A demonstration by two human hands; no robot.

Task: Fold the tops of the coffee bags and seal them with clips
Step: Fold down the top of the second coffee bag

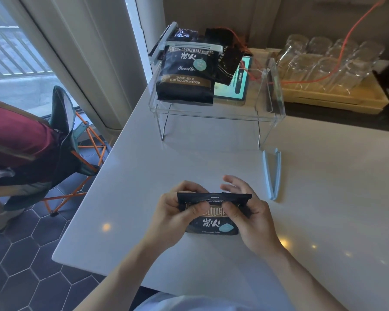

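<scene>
**Second bag mid-fold, clip waiting at the right**

The person stands at the white counter (189, 158) with a black coffee bag (212, 217) upright between both hands. The left hand (177, 212) pinches the top left corner, thumb in front and fingers behind; the right hand (249, 212) pinches the top right part with the thumb pressed on the front, while its upper fingers are spread loose behind the bag's top edge. The top strip looks turned over towards the person, so I take the grip to be there to hold the crease flat and level until something clamps it. The bag's base seems to rest on the counter, though from here the hands hide enough that I cannot be sure.

A pale blue clip (271, 173) lies open in a narrow V on the counter, just beyond and to the right of the right hand, apart from it. That placing makes sense: the right hand could reach it while the left keeps the fold.

Further back, on a clear acrylic stand (270, 122), another coffee bag (185, 77) leans upright with a whitish clip (193, 46) across its folded top, apparently done and set out of the way. More dark bags (225, 55) sit behind it.
</scene>
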